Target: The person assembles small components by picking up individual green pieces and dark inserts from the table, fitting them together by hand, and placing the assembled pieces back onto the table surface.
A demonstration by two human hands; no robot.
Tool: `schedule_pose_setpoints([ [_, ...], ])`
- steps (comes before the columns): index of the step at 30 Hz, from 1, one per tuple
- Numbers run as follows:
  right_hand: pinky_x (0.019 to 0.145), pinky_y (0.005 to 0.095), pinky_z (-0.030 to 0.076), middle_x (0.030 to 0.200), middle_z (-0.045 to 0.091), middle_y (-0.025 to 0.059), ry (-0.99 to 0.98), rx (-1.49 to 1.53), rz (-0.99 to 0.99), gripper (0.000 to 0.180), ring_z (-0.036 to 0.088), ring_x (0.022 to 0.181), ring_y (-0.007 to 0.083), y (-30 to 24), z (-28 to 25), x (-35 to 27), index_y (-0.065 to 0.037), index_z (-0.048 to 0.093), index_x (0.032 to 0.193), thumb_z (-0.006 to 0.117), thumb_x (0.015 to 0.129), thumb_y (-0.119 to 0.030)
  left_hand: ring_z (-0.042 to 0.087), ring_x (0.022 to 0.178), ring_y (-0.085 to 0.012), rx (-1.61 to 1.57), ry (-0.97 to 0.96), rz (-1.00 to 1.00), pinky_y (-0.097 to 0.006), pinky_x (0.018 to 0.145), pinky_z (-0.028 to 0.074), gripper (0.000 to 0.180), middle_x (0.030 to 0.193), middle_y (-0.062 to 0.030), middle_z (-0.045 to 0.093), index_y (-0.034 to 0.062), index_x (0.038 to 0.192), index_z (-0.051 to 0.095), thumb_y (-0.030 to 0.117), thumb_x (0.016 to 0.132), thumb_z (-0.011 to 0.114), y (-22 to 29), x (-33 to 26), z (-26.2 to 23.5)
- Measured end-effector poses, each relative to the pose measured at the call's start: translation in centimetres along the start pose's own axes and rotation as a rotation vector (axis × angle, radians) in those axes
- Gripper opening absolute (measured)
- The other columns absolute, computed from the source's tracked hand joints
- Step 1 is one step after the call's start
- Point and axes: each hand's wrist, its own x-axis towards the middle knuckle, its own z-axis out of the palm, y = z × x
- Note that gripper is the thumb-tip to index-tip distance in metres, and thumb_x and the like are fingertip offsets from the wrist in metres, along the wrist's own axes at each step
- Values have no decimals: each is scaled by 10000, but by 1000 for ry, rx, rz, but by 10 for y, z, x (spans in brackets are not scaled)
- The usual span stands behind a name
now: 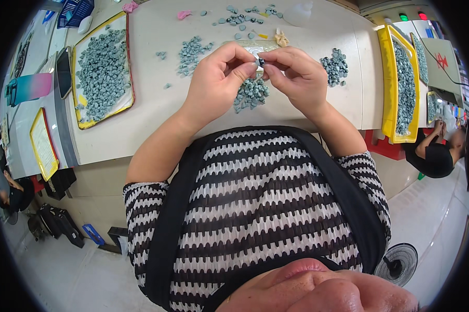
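Both my hands meet over the table, fingertips pinched around one small dark and grey-green piece (260, 62); its exact kind is too small to make out. My left hand (220, 78) has thumb and forefinger on its left side. From the right, my right hand (298, 78) pinches it too. Just below the fingertips lies a heap of small grey-green pieces (251, 94), partly covered by my hands. Another loose heap (193, 53) lies beyond my left hand, and a darker heap (335, 67) sits right of my right hand.
A yellow-edged tray (130, 78) full of similar pieces lies at left, near a phone (64, 73) and a pink-teal object (32, 87). At right stands a yellow bin (387, 99) of pieces. More pieces (239, 20) are scattered at the back. Another person (437, 151) works far right.
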Motion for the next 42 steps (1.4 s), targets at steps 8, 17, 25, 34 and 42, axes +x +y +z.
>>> schedule_pose_setpoints([
  [8, 627, 258, 541, 866, 684, 78, 106, -229, -230, 274, 654, 720, 167, 4, 3, 4, -41, 711, 1005, 712, 739, 25, 568, 733, -124, 243, 60, 60, -252, 663, 457, 74, 804, -57, 612, 8, 941, 570, 81, 929, 574, -2, -1, 6],
  [17, 597, 258, 532, 828, 678, 88, 210, -365, -369, 279, 646, 673, 168, 1, 8, 3, -26, 709, 1003, 712, 731, 38, 571, 716, -323, 750, 170, 669, -387, 639, 472, 74, 797, -127, 607, 2, 902, 578, 19, 841, 616, -10, 6, 6],
  [25, 600, 215, 531, 862, 677, 94, 58, 129, 99, 187, 646, 700, 110, -4, 5, -1, 23, 684, 1035, 625, 857, 20, 597, 736, -314, 686, 146, 577, -368, 638, 486, 53, 802, -125, 616, 7, 905, 582, 17, 856, 599, -8, 5, 5],
  [34, 609, 213, 524, 871, 675, 77, 52, 428, 274, 161, 627, 692, 102, -5, -1, -1, 54, 671, 1028, 608, 910, -35, 584, 692, -125, 472, 107, 332, -244, 644, 470, 112, 758, -43, 610, 16, 973, 603, 106, 956, 539, -12, 4, 4],
  [42, 590, 236, 517, 840, 677, 74, 127, -252, -183, 243, 636, 666, 144, 17, -14, 6, -10, 694, 1015, 706, 773, 6, 565, 719, -108, 424, 140, 198, -235, 675, 467, 163, 784, -37, 608, 1, 1003, 587, 151, 972, 532, -12, 5, 3],
])
